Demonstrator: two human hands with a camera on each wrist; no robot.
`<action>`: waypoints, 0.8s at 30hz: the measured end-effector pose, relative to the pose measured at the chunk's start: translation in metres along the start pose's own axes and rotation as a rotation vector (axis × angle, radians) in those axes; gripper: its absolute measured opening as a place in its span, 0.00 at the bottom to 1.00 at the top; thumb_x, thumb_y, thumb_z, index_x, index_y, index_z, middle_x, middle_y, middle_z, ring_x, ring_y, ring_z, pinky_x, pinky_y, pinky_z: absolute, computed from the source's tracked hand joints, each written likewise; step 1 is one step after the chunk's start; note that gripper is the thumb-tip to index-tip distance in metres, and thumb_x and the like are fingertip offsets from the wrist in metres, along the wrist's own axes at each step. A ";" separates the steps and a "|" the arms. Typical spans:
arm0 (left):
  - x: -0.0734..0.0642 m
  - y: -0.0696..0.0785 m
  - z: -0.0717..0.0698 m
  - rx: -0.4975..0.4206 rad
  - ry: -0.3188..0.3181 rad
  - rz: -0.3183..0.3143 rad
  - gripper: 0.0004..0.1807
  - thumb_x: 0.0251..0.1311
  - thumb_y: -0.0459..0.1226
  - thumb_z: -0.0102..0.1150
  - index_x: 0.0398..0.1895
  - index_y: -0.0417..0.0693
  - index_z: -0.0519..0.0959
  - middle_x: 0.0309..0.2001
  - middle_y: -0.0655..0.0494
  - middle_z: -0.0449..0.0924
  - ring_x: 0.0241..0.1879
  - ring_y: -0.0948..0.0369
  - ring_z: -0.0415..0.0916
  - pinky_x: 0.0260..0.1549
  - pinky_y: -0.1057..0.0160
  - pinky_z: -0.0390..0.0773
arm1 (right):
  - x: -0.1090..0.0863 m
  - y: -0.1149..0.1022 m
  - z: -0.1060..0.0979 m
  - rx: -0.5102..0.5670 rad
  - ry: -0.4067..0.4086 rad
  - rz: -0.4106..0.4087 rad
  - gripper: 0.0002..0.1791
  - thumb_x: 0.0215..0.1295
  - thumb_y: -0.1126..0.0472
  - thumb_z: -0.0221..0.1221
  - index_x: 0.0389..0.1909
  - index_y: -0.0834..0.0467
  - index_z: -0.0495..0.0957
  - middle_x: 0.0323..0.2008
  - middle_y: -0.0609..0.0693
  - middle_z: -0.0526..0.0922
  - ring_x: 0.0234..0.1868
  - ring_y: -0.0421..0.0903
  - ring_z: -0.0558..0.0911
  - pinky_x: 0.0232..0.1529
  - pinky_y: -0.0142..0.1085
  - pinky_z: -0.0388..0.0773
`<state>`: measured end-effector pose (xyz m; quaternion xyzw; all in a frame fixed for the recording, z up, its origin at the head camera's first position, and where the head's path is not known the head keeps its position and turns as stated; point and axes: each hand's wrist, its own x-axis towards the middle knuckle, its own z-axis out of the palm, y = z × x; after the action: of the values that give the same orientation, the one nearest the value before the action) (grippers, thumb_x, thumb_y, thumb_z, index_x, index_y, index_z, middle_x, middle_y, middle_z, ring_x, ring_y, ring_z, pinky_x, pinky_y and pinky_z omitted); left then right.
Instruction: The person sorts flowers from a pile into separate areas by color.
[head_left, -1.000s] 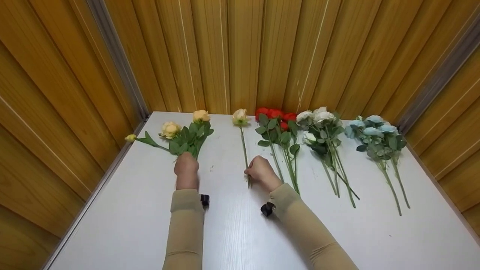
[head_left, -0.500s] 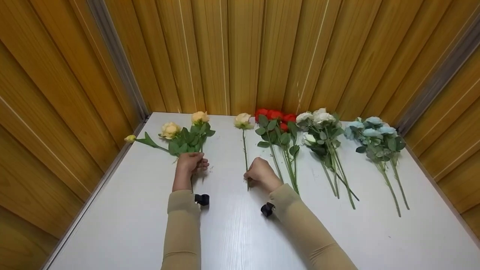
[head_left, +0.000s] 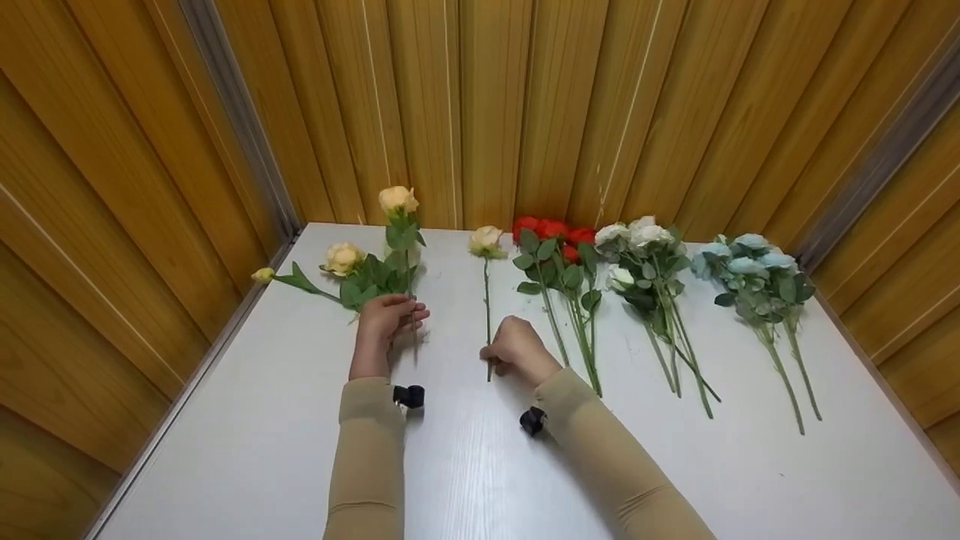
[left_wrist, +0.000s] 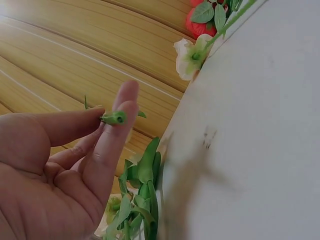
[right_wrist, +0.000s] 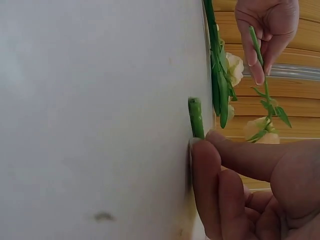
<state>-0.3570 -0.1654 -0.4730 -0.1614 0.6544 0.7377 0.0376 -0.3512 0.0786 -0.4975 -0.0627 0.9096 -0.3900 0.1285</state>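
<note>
My left hand (head_left: 386, 322) pinches the stem of a peach rose (head_left: 398, 199) between thumb and fingers, lifted off the table; its cut stem end (left_wrist: 116, 117) faces the left wrist camera. Under it lie another peach rose (head_left: 344, 258) with green leaves and a yellow tulip bud (head_left: 262, 275). My right hand (head_left: 519, 346) pinches the lower stem of a pale cream rose (head_left: 486, 241), which lies along the table with its bloom toward the wall. In the right wrist view its stem end (right_wrist: 195, 117) sticks out past the thumb and forefinger.
Right of the cream rose lie bunches of red roses (head_left: 551, 229), white roses (head_left: 646, 234) and light blue roses (head_left: 750, 262), stems toward me. The white table (head_left: 465, 465) ends at a wood-panelled wall (head_left: 487, 112). Small specks lie on the tabletop.
My left hand has drawn one peach rose up out of the leafy group and slightly right. The cream rose first slid a little toward me; my right hand still pinches its stem.
</note>
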 end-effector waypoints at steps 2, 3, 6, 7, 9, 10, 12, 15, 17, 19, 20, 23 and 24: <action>-0.001 0.002 0.003 -0.021 -0.006 0.025 0.20 0.73 0.28 0.55 0.64 0.30 0.73 0.46 0.40 0.89 0.35 0.60 0.90 0.39 0.63 0.88 | -0.001 -0.002 0.000 0.001 0.019 0.000 0.13 0.60 0.63 0.70 0.18 0.64 0.83 0.11 0.49 0.79 0.10 0.40 0.77 0.17 0.31 0.77; -0.002 0.003 0.004 -0.027 -0.006 0.036 0.19 0.73 0.28 0.55 0.64 0.30 0.74 0.45 0.41 0.89 0.35 0.60 0.90 0.39 0.63 0.88 | -0.001 -0.003 -0.001 0.006 0.024 0.000 0.14 0.62 0.61 0.70 0.19 0.63 0.82 0.12 0.51 0.80 0.11 0.41 0.77 0.16 0.31 0.77; -0.005 0.005 0.009 -0.052 -0.018 0.062 0.18 0.73 0.28 0.55 0.63 0.32 0.74 0.44 0.43 0.89 0.37 0.60 0.90 0.40 0.62 0.88 | -0.003 -0.009 -0.002 0.037 0.038 -0.011 0.16 0.67 0.58 0.67 0.23 0.63 0.81 0.16 0.55 0.83 0.14 0.43 0.78 0.17 0.32 0.76; -0.005 0.005 0.011 -0.056 -0.020 0.066 0.18 0.73 0.28 0.54 0.63 0.33 0.75 0.44 0.44 0.88 0.38 0.59 0.90 0.40 0.62 0.88 | -0.003 -0.011 -0.002 0.054 0.037 -0.015 0.15 0.69 0.57 0.66 0.25 0.63 0.81 0.17 0.56 0.84 0.15 0.44 0.79 0.17 0.32 0.76; -0.007 0.007 0.016 -0.059 -0.024 0.072 0.18 0.73 0.28 0.54 0.64 0.37 0.75 0.44 0.45 0.89 0.39 0.59 0.90 0.41 0.62 0.88 | -0.004 -0.014 -0.002 0.098 0.032 -0.028 0.14 0.70 0.57 0.65 0.28 0.63 0.81 0.20 0.56 0.85 0.18 0.44 0.80 0.18 0.32 0.75; -0.007 0.008 0.018 -0.060 -0.030 0.078 0.18 0.74 0.28 0.54 0.64 0.38 0.75 0.45 0.44 0.89 0.39 0.59 0.90 0.41 0.62 0.88 | -0.004 -0.016 -0.001 0.124 0.030 -0.038 0.13 0.70 0.57 0.65 0.30 0.64 0.81 0.21 0.55 0.85 0.18 0.44 0.81 0.19 0.32 0.76; -0.009 0.009 0.023 -0.060 -0.038 0.088 0.19 0.73 0.28 0.54 0.65 0.40 0.74 0.46 0.42 0.89 0.40 0.58 0.90 0.42 0.61 0.88 | -0.005 -0.020 0.000 0.174 0.020 -0.064 0.13 0.71 0.58 0.64 0.34 0.65 0.82 0.23 0.53 0.84 0.20 0.43 0.82 0.21 0.33 0.77; -0.013 0.012 0.032 -0.075 -0.054 0.109 0.18 0.72 0.27 0.56 0.63 0.38 0.75 0.49 0.39 0.88 0.40 0.58 0.90 0.42 0.61 0.88 | -0.005 -0.025 0.002 0.253 0.005 -0.122 0.13 0.72 0.58 0.63 0.40 0.68 0.84 0.26 0.53 0.86 0.22 0.41 0.84 0.27 0.34 0.83; -0.015 0.013 0.038 -0.087 -0.070 0.126 0.17 0.70 0.26 0.57 0.60 0.35 0.76 0.50 0.37 0.87 0.40 0.57 0.90 0.43 0.61 0.88 | -0.005 -0.029 0.004 0.291 -0.002 -0.162 0.14 0.72 0.59 0.62 0.43 0.68 0.85 0.29 0.55 0.89 0.25 0.40 0.86 0.31 0.34 0.85; -0.016 0.013 0.044 -0.092 -0.088 0.145 0.16 0.69 0.24 0.57 0.58 0.32 0.76 0.50 0.36 0.87 0.41 0.56 0.90 0.43 0.61 0.88 | -0.006 -0.032 0.006 0.330 -0.009 -0.188 0.14 0.73 0.59 0.62 0.45 0.67 0.86 0.34 0.57 0.91 0.29 0.40 0.88 0.35 0.34 0.86; -0.017 0.012 0.047 -0.086 -0.096 0.153 0.16 0.69 0.24 0.58 0.58 0.32 0.76 0.50 0.36 0.87 0.42 0.56 0.90 0.43 0.61 0.88 | -0.007 -0.034 0.006 0.344 -0.009 -0.195 0.14 0.73 0.59 0.62 0.45 0.67 0.87 0.35 0.58 0.91 0.30 0.40 0.88 0.36 0.33 0.86; -0.019 0.011 0.057 -0.047 -0.116 0.177 0.17 0.68 0.23 0.59 0.58 0.29 0.75 0.48 0.37 0.87 0.42 0.57 0.90 0.43 0.62 0.88 | -0.009 -0.037 0.006 0.357 0.010 -0.209 0.12 0.71 0.60 0.63 0.43 0.65 0.88 0.34 0.57 0.91 0.29 0.39 0.87 0.34 0.31 0.84; -0.020 0.010 0.060 -0.028 -0.121 0.185 0.17 0.68 0.23 0.59 0.58 0.29 0.75 0.48 0.37 0.87 0.42 0.57 0.90 0.43 0.61 0.88 | -0.010 -0.038 0.006 0.361 0.018 -0.213 0.10 0.70 0.61 0.64 0.42 0.66 0.87 0.32 0.57 0.91 0.28 0.39 0.87 0.33 0.31 0.84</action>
<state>-0.3522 -0.1055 -0.4522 -0.0560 0.6528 0.7555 0.0068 -0.3395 0.0504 -0.4727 -0.1311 0.8144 -0.5584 0.0877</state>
